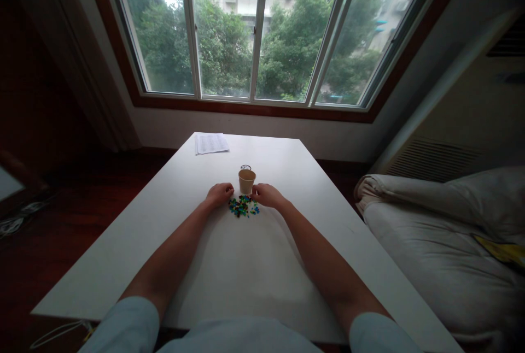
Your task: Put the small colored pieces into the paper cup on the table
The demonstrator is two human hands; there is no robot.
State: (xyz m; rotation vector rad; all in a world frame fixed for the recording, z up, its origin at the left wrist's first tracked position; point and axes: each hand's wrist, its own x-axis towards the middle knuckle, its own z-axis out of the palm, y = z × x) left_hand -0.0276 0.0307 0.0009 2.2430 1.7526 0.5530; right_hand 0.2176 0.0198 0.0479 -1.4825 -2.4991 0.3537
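A brown paper cup (246,182) stands upright on the white table, its open top facing up. Just in front of it lies a loose pile of small colourful pieces (241,206), mostly green, blue and dark, too small to name. At the left of the pile rests my left hand (220,194), fingers curled together; whatever they hold, if anything, is hidden. My right hand (267,195) is on the other side, close to the cup's base, its fingertips pinched at the pile's edge. What sits in that pinch is too small to make out.
The white table (246,265) carries some paper sheets (211,143) at its far left corner. Behind the cup is a small round item (245,167), partly hidden. A sofa with a pale cover (426,233) stands at the right, and a window (254,30) is beyond.
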